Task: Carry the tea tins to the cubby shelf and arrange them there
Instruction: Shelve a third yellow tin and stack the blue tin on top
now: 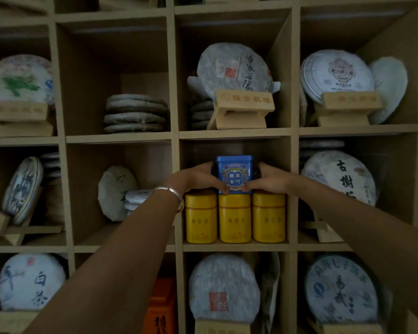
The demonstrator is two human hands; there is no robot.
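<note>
A blue tea tin (pixel 234 173) stands upright on top of the middle yellow tin (pixel 234 219) in the centre cubby of the wooden cubby shelf (pixel 234 247). Two more yellow tins flank it, one on the left (pixel 200 219) and one on the right (pixel 268 219). My left hand (pixel 198 178) grips the blue tin's left side and my right hand (pixel 269 179) grips its right side, fingertips at its lower front corners. A silver bangle (pixel 173 192) circles my left wrist.
Paper-wrapped round tea cakes on wooden stands fill the surrounding cubbies, such as one above (pixel 232 68) and one below (pixel 223 288). A stack of bare tea cakes (pixel 135 113) lies upper left. An orange box (pixel 162 307) sits lower centre.
</note>
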